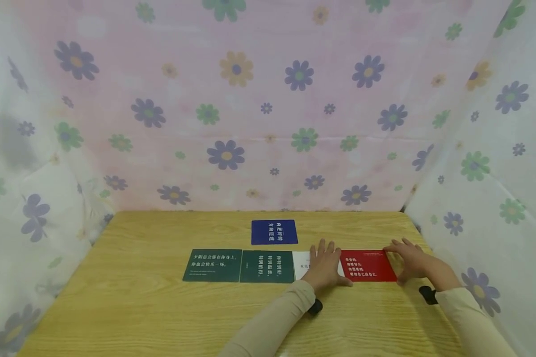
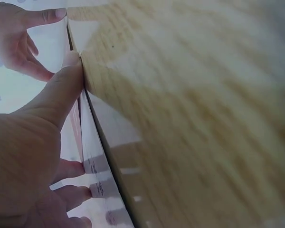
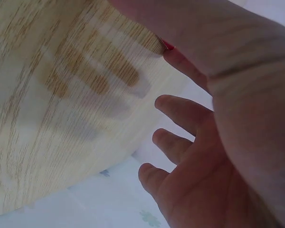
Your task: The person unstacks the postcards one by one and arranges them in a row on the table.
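Note:
Four flat printed cards lie edge to edge in a row: a dark green card, a second green card, a white card and, at the right end, a red card. My left hand rests with fingers spread over the white card, partly hiding it; its thumb reaches the red card's lower left corner. At the red card's right side, my right hand touches near the corners with forefinger and thumb, other fingers loose. In the right wrist view only a red sliver of card shows.
A blue card lies behind the row, above the second green card. All the cards are on a wood-grain table. Flower-printed sheeting encloses the table's back and both sides.

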`<state>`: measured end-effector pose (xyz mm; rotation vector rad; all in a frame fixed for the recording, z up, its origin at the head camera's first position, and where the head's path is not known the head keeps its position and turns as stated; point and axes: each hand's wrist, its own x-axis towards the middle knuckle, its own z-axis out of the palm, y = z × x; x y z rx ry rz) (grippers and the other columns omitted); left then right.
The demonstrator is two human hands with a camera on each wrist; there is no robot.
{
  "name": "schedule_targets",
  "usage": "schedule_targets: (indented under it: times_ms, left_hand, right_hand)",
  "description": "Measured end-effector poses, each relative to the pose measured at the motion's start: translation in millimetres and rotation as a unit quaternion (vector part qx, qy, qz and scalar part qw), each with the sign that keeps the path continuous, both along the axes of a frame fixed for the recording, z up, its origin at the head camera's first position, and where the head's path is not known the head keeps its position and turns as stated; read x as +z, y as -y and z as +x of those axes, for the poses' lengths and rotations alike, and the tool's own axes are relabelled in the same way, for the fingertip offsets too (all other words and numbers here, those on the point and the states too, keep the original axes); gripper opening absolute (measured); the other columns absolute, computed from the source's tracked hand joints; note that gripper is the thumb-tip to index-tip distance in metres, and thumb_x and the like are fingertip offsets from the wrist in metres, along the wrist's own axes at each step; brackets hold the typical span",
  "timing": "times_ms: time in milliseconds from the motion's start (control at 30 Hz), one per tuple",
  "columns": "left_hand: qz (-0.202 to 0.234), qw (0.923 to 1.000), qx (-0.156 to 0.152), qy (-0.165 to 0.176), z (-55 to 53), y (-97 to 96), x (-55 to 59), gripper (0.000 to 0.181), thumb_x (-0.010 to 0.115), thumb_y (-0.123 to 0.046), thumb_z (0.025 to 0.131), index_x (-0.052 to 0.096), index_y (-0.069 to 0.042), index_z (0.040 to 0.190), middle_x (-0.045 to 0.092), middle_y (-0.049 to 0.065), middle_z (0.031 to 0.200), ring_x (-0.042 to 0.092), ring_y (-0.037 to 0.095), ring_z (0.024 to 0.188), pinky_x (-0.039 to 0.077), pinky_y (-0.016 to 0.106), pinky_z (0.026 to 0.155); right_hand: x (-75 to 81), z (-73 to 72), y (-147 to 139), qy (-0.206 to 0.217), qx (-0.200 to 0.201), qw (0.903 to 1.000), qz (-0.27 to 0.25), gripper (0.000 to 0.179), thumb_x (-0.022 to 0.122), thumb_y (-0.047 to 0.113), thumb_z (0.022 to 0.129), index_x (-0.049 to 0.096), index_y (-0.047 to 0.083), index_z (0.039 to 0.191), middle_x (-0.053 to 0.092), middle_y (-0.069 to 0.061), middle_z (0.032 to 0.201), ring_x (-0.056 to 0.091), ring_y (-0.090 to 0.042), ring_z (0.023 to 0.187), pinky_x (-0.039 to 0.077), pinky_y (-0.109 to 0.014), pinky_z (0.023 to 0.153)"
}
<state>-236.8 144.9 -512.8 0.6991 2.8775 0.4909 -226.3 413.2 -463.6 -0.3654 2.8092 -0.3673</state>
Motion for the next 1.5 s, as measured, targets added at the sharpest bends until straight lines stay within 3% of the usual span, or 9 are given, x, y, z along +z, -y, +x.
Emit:
schedule_targets:
  times_ms: [467, 933, 1100, 1267, 1500]
  left_hand:
    - [-0.020, 0.9996, 0.001, 0.021, 0.7, -0.2, 1.7, 0.094, 0.079, -0.065, 0.077, 0.042, -0.029, 0.156, 0.029, 0.000, 0.167, 0.018, 0.029, 0.157, 0.019, 0.053, 0.125]
    - [-0.017, 0.9996, 0.000, 0.020, 2.1, 1.4, 6.5, 0.097, 0.080, -0.063, 0.077, 0.041, -0.027, 0.157, 0.030, 0.001, 0.167, 0.017, 0.029, 0.157, 0.018, 0.052, 0.126]
    - [-0.006, 0.9998, -0.015, 0.010, 2.5, 5.2, 5.0, 0.099, 0.082, -0.062, 0.076, 0.039, -0.025, 0.158, 0.031, 0.003, 0.166, 0.017, 0.030, 0.157, 0.018, 0.052, 0.126]
    - [0.018, 0.9988, -0.045, 0.000, 2.5, 20.5, 5.0, 0.099, 0.079, -0.062, 0.079, 0.036, -0.023, 0.159, 0.030, 0.004, 0.167, 0.015, 0.032, 0.157, 0.017, 0.055, 0.126]
    - [0.023, 0.9951, -0.096, -0.007, 2.2, 68.5, 23.6, 0.094, 0.075, -0.056, 0.086, 0.034, -0.017, 0.161, 0.027, 0.007, 0.168, 0.015, 0.031, 0.157, 0.016, 0.059, 0.125]
  right_hand:
    - [2.7, 0.3, -3.1, 0.010, -0.011, 0.9998, 0.013, 0.086, 0.094, 0.002, 0.060, 0.056, -0.005, 0.137, 0.031, -0.045, 0.150, 0.017, -0.068, 0.137, 0.016, -0.082, 0.108]
    - [4.0, 3.7, -5.3, 0.007, -0.015, 0.9998, 0.011, 0.086, 0.094, 0.005, 0.061, 0.056, -0.007, 0.136, 0.032, -0.047, 0.148, 0.018, -0.070, 0.136, 0.017, -0.082, 0.107]
    - [0.6, 7.6, 1.1, -0.011, -0.007, 0.9998, 0.013, 0.089, 0.096, 0.012, 0.063, 0.053, -0.010, 0.138, 0.035, -0.046, 0.146, 0.022, -0.069, 0.135, 0.022, -0.082, 0.106]
    - [-1.0, 17.2, 16.3, -0.064, 0.013, 0.9978, 0.007, 0.085, 0.092, 0.024, 0.072, 0.052, -0.011, 0.138, 0.039, -0.045, 0.145, 0.028, -0.068, 0.134, 0.027, -0.082, 0.103]
    - [-4.4, 37.2, 50.3, -0.106, 0.020, 0.9906, -0.084, 0.077, 0.081, 0.024, 0.086, 0.046, -0.010, 0.145, 0.037, -0.040, 0.151, 0.026, -0.063, 0.139, 0.026, -0.079, 0.106]
